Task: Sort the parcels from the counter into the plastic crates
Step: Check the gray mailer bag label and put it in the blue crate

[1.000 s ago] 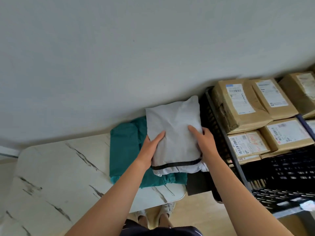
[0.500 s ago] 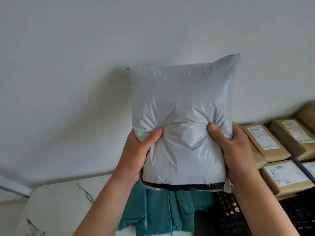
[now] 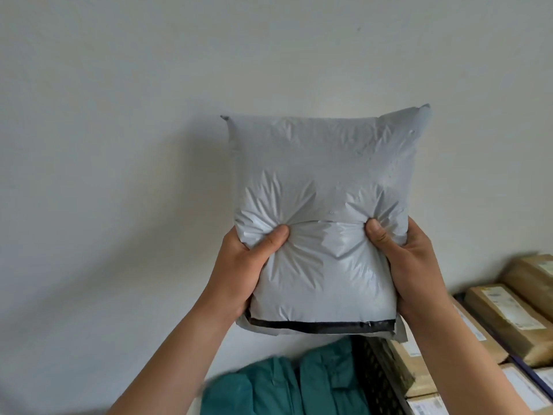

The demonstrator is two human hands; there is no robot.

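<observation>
A grey plastic mailer parcel (image 3: 323,187) with a black seal strip along its lower edge is held upright in front of the wall. My left hand (image 3: 242,265) grips its lower left side, thumb pressed into the front. My right hand (image 3: 410,262) grips the lower right side the same way. Below it lie teal parcels (image 3: 287,387) on the counter. The black plastic crate (image 3: 377,369) stands to their right, holding several brown parcels (image 3: 505,319) with white labels.
A plain white wall (image 3: 149,145) fills most of the view behind the parcel. The counter itself is almost entirely out of view at the bottom edge.
Both hands lifted the grey parcel off the teal parcels and raised it upright before the wall. The view tilted upward, so the counter dropped out of sight.
</observation>
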